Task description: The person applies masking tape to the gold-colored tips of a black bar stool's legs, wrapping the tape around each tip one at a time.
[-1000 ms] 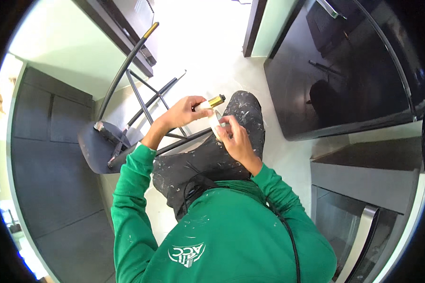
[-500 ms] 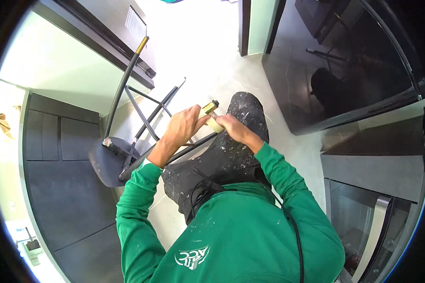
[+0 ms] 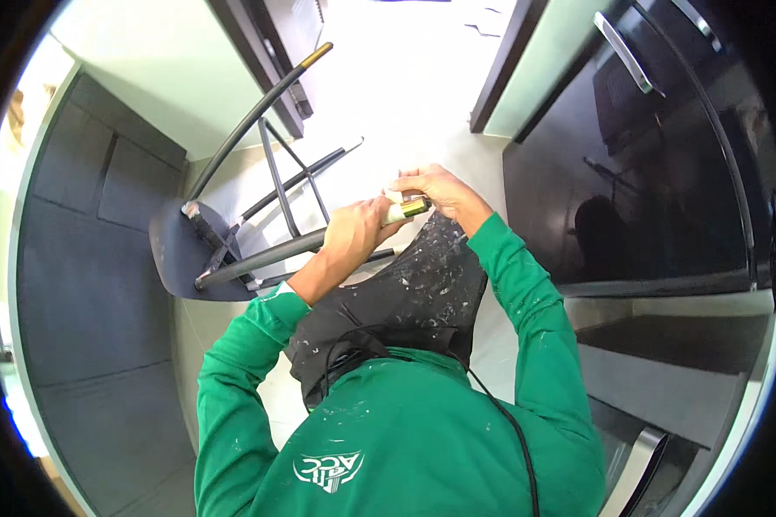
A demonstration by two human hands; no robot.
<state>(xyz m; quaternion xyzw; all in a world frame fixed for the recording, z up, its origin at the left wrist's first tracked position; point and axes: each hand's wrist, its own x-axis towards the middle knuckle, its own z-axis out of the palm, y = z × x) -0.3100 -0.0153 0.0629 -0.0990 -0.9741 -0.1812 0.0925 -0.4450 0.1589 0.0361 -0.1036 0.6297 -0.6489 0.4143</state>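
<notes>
A black stool [image 3: 171, 250] lies tipped over at my left, its dark legs ending in gold tips. My left hand [image 3: 353, 237] is wrapped round one leg near its gold tip [image 3: 416, 207]. Cream masking tape [image 3: 394, 212] shows against the leg just short of the gold part. My right hand [image 3: 447, 196] is closed beyond the tip, its thumb and fingers pinching the tape; how much of the roll it holds is hidden. This leg end is above my paint-spotted dark trousers [image 3: 435, 271].
Another stool leg [image 3: 263, 108] sticks up to the far left. Dark panelled doors [image 3: 95, 284] stand along the left. A glossy black refrigerator [image 3: 629, 198] is at the right, with an appliance with a metal handle [image 3: 638, 470] nearer me. Pale floor [image 3: 405, 95] stretches ahead.
My right hand has moved from the near side of the leg end to its far side. The leg tip has swung round to point more to the right. The view has shifted.
</notes>
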